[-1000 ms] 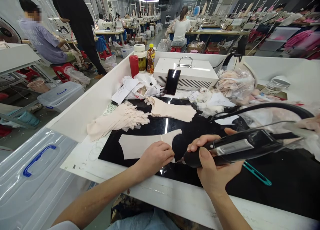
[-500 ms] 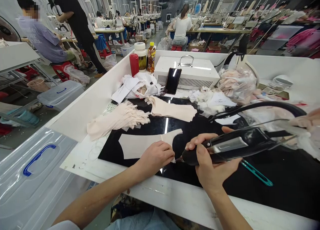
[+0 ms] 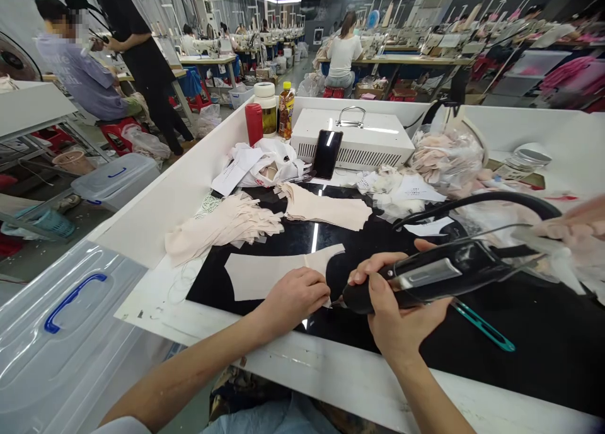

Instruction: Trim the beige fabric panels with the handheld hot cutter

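A flat beige fabric piece (image 3: 265, 275) lies on the black glossy board (image 3: 352, 245). My left hand (image 3: 300, 295) is at its right end, fingers closed together and pinching the cloth near the corner. My right hand (image 3: 401, 317) is wrapped round a black corded handheld tool (image 3: 430, 273), its dark rounded end pointing left. The tool's narrow tip meets the fabric edge just beside my left fingertips; whether it touches the cloth I cannot tell. Behind lies a stack of beige cut pieces (image 3: 326, 207), with a fanned pile of similar pieces (image 3: 222, 226) to its left.
A teal slim-handled tool (image 3: 484, 327) lies right of my right hand. Behind the board stand a phone (image 3: 328, 154), a white vented box (image 3: 352, 135), a red container (image 3: 254, 124) and a drink bottle (image 3: 285, 110). Bagged fabric (image 3: 449, 154) crowds the right. Clear lidded bins (image 3: 61, 333) stand left.
The black tool and my right hand have shifted very slightly left. My left hand and the fabric look the same. In the background, a standing person in black has changed posture.
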Action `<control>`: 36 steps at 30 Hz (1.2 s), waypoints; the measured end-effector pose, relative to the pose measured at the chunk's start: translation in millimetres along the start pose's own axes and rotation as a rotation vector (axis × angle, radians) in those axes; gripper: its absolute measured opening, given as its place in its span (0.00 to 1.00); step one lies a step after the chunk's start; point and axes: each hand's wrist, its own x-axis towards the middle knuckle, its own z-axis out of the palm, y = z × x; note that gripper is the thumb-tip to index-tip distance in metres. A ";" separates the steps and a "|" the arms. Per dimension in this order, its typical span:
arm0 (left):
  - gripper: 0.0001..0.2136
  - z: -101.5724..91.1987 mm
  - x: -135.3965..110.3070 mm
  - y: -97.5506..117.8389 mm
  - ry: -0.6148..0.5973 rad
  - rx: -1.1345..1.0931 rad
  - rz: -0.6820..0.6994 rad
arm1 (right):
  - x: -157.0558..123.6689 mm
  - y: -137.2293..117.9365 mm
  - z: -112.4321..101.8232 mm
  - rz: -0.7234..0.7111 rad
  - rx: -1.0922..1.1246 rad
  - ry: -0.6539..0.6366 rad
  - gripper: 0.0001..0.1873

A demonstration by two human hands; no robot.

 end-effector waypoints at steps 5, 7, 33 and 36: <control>0.07 -8.7 -6.5 6.7 0.035 -0.006 0.007 | 0.7 -3.5 -6.0 -0.004 0.016 -0.009 0.30; 0.08 -12.4 -13.2 9.3 0.023 -0.020 0.029 | 3.1 -5.4 -11.2 -0.008 0.013 -0.006 0.29; 0.10 18.7 21.9 24.8 -0.050 0.280 0.167 | 32.0 13.8 -26.9 -0.099 -0.054 0.108 0.28; 0.12 34.1 27.2 25.1 -0.004 0.360 0.195 | 30.2 14.9 -29.6 -0.071 -0.076 0.146 0.29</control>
